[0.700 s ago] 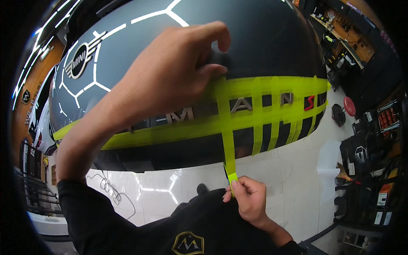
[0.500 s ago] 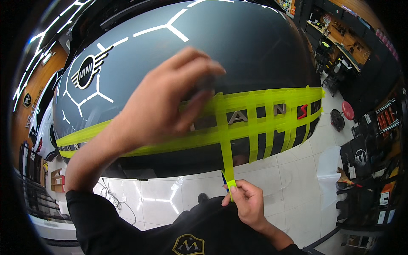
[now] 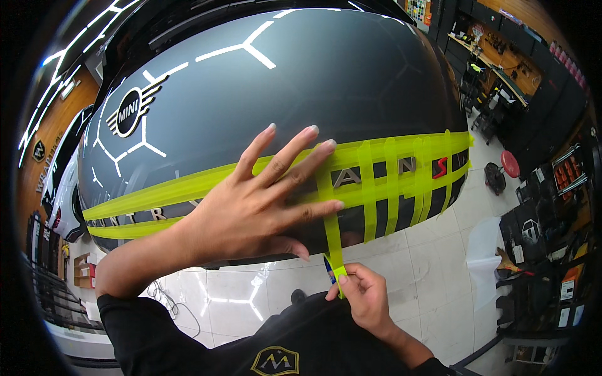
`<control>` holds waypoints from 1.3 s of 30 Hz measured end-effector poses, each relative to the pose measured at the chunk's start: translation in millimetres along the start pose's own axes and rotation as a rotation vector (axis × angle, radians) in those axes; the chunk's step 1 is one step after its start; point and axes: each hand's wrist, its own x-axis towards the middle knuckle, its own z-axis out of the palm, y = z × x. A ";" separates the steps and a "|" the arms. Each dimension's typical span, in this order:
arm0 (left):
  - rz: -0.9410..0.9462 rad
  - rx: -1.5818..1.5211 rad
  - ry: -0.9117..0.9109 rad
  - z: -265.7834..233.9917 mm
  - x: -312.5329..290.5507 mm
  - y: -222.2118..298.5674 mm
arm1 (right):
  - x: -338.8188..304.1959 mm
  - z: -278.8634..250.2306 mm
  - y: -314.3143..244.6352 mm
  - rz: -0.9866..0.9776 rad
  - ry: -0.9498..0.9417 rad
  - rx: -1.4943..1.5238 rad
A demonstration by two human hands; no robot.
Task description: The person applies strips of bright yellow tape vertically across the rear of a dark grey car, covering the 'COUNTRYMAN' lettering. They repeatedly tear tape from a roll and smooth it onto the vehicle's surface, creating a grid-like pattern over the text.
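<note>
Left hand [image 3: 256,203] is lying over the taped car panel [image 3: 357,81], fingers [image 3: 291,151] spread wide. Right hand [image 3: 365,294] is pinching the yellow-green tape strip [image 3: 333,235], running down past the panel's lower edge. Keeping it taut while pressing downward is probably avoiding creases.

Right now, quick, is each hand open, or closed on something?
Left hand: open, spread over the grey car panel.
Right hand: closed, pinching a strip of lime-yellow tape.
</note>
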 end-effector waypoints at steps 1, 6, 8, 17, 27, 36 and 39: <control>0.007 0.000 -0.003 -0.3 0.0 0.8 | 1.5 -0.1 -2.6 0.014 -0.007 0.024; 0.118 0.127 0.030 14.0 -1.1 10.9 | 3.6 3.4 -3.3 -0.014 -0.051 0.114; 0.139 0.147 0.052 23.6 -4.5 14.4 | 3.5 9.1 -5.1 -0.056 -0.056 0.180; 0.265 0.239 0.049 41.6 -11.3 40.1 | 1.1 4.1 6.3 -0.113 -0.045 0.292; 0.220 0.221 0.048 41.6 -14.4 45.3 | 24.1 26.6 2.8 -0.116 0.082 0.263; 0.248 0.293 0.011 41.1 -14.1 43.4 | 19.7 24.7 2.5 -0.066 0.177 0.263; 0.234 0.258 0.024 38.0 -13.2 42.8 | 16.9 33.2 -1.2 -0.066 0.264 0.258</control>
